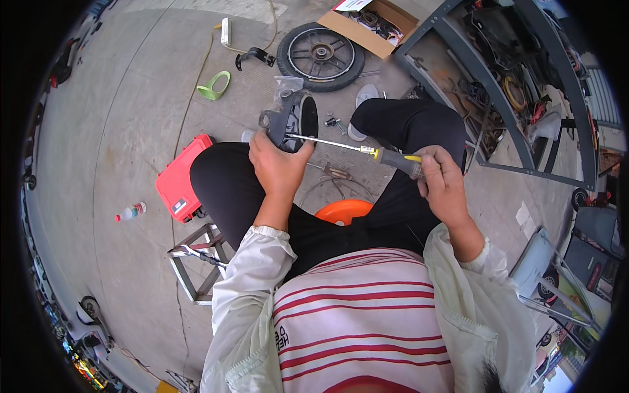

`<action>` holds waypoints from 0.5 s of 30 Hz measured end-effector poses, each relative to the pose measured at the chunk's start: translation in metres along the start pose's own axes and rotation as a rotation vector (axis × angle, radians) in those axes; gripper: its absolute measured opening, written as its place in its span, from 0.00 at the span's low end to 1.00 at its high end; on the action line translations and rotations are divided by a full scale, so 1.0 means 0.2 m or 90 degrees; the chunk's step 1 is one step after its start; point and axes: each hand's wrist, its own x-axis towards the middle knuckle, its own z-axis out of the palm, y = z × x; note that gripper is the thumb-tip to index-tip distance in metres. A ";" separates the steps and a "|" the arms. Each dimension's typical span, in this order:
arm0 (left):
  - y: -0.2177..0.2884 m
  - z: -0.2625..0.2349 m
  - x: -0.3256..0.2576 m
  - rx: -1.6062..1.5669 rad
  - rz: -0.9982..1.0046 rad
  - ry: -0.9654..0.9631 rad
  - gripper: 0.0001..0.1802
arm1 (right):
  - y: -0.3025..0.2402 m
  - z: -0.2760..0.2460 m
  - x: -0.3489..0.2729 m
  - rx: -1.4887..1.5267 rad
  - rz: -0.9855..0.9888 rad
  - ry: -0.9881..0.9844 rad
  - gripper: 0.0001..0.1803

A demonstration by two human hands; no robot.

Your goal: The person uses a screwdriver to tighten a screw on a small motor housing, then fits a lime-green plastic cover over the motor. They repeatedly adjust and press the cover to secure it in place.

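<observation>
My left hand (280, 167) is closed around a dark grey part (278, 126), which has a small ring-like lug on one side. Beside that part is a black oval piece (308, 116); whether the two are joined I cannot tell. In my right hand (442, 187) is a screwdriver (394, 160) with a grey and yellow handle, its fingers wrapped round the handle's end. The long metal shaft points left, and its tip meets the grey part close to my left thumb. Both hands are above my spread knees.
Ahead on the concrete floor lie a spoked-hub wheel with tyre (321, 56), an open cardboard box (373, 29), a green ring (214, 85) and some small hardware (336, 123). A red case (183, 178), a bottle (131, 211) and a metal frame (196, 265) are left. A loaded rack (504, 105) stands right.
</observation>
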 end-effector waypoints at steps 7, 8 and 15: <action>-0.03 -0.02 0.00 0.015 -0.011 0.015 0.49 | 0.02 0.06 -0.03 -0.034 -0.099 0.007 0.15; -0.02 0.00 0.00 0.009 -0.013 0.014 0.49 | 0.03 0.05 -0.03 -0.104 -0.152 0.024 0.16; -0.02 0.01 -0.01 -0.006 -0.015 0.008 0.49 | -0.02 0.02 -0.02 -0.004 -0.098 0.003 0.16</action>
